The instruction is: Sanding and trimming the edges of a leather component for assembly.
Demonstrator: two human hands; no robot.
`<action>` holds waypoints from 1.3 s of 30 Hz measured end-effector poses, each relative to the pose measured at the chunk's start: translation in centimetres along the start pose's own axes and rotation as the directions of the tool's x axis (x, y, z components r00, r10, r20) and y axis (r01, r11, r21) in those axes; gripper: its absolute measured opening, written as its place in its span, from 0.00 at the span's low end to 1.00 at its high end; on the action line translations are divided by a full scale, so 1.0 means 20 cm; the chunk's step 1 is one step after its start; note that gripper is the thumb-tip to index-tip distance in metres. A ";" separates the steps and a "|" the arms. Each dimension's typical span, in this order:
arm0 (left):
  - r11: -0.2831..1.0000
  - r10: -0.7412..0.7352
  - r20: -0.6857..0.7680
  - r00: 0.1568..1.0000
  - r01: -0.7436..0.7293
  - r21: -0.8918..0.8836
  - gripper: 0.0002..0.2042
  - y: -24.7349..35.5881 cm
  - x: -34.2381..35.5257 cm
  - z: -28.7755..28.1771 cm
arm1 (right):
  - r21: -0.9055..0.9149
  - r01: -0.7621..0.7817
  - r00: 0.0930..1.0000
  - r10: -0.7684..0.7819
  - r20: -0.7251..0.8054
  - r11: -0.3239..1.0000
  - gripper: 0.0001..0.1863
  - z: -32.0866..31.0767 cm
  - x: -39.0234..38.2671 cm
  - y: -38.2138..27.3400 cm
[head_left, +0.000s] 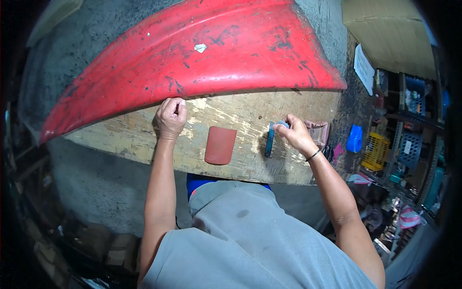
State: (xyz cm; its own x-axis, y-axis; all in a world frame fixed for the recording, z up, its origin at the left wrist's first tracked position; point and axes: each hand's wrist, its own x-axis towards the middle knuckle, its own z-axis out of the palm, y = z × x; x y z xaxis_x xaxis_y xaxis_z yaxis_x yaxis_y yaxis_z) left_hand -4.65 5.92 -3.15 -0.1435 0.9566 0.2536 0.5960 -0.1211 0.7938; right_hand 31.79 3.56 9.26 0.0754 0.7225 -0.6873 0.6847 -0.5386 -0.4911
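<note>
A large curved red plastic panel (207,53), scuffed with black marks, lies across the far part of the wooden workbench (202,110). At its near edge my left hand (171,118) is closed in a fist; whatever its fingers hold, if anything, is hidden. My right hand (296,134) pinches the far end of a narrow dark teal block (269,143), which is tipped on its side above the bench. A light bluish edge shows by the fingertips. Between my hands lies a reddish-brown sheet (220,145) with rounded near corners, like sandpaper.
Right of my right hand sit a pinkish framed pad (316,130) and a blue plastic object (354,138). A white sheet (364,69) lies at the far right. Beyond the bench stand a yellow basket (375,151), a blue crate (409,148) and a cardboard box (390,33).
</note>
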 end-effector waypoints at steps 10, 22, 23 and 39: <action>0.990 0.143 0.332 0.932 -0.142 -0.029 0.03 0.66 -0.22 0.42 | 0.082 0.263 0.901 -0.214 -0.376 0.961 0.20 0.13 -0.15 0.52; 0.973 0.134 0.465 0.875 -0.205 0.106 0.06 0.72 -0.22 0.67 | -0.058 0.308 0.822 -0.297 -0.486 0.949 0.19 0.16 -0.16 0.68; 0.971 0.152 0.467 0.871 -0.219 0.093 0.06 0.73 -0.21 0.67 | -0.130 0.305 0.812 -0.329 -0.482 0.944 0.19 0.16 -0.15 0.66; 0.128 -0.283 0.725 0.628 0.774 -0.620 0.10 0.92 -0.16 0.49 | -0.355 0.261 0.751 -0.420 -0.509 0.898 0.32 0.20 -0.12 0.66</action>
State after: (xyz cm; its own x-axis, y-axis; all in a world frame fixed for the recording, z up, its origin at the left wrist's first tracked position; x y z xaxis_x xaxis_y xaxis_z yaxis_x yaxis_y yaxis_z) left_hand 14.62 3.18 5.19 0.3141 0.8270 -0.4663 -0.5244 0.5605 0.6409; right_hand 37.78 -7.04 2.23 0.1379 0.9897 -0.0376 0.8916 -0.1405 -0.4304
